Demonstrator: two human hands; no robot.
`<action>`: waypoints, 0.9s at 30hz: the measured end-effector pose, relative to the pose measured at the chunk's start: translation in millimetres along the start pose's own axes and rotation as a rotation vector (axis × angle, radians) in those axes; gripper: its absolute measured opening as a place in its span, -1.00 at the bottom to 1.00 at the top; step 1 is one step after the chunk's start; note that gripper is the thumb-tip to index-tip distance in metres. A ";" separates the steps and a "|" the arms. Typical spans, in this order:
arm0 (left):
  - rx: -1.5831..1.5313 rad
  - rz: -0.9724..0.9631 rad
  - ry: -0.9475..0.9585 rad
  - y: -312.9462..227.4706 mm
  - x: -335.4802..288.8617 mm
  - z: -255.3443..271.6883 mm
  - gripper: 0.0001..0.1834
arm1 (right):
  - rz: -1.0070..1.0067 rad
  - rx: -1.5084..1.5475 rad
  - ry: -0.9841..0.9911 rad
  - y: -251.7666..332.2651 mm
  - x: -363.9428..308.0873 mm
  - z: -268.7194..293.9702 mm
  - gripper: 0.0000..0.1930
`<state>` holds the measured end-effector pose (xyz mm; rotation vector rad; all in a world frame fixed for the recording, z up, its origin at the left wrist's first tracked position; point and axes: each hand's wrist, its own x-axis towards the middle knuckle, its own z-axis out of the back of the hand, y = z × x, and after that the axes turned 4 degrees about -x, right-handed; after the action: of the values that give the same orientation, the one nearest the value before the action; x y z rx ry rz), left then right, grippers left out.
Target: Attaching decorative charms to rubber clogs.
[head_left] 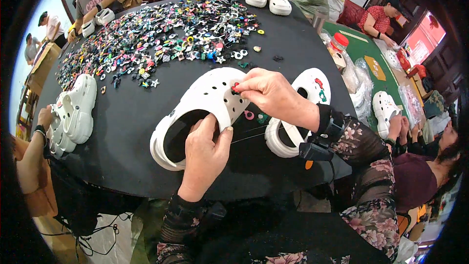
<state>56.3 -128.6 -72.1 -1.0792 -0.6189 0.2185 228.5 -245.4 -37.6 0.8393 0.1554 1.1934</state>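
A white clog [195, 99] with round holes is tilted up over the black table, its toe pointing away to the right. My left hand [207, 149] grips it, fingers inside the opening and thumb on the outer edge. Between the pinched fingertips of my right hand [273, 95] is a small red and black shoe charm [235, 88], pressed against the clog's top at the holes. Beside my right wrist stands a second white clog [312, 85] with red and green charms on it. A pink ring-shaped charm [249, 115] and a green charm [262, 118] lie between the two clogs.
A wide heap of colourful charms [166, 39] covers the far part of the black table [146, 176]. Other white clogs stand at the left [80, 110] and far edge [279, 1]. Several people work around it. To the right, a green table [366, 49] holds a red-lidded jar [339, 42] and plastic bags.
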 end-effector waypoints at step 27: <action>0.062 -0.114 0.005 4.5 -1.6 -5.8 -0.90 | 0.335 -0.540 0.236 -2.9 -11.0 3.8 -0.53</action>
<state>58.9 -131.6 -78.5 -0.9813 -0.6628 0.1348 228.3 -257.1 -40.3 0.2513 -0.1208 1.5535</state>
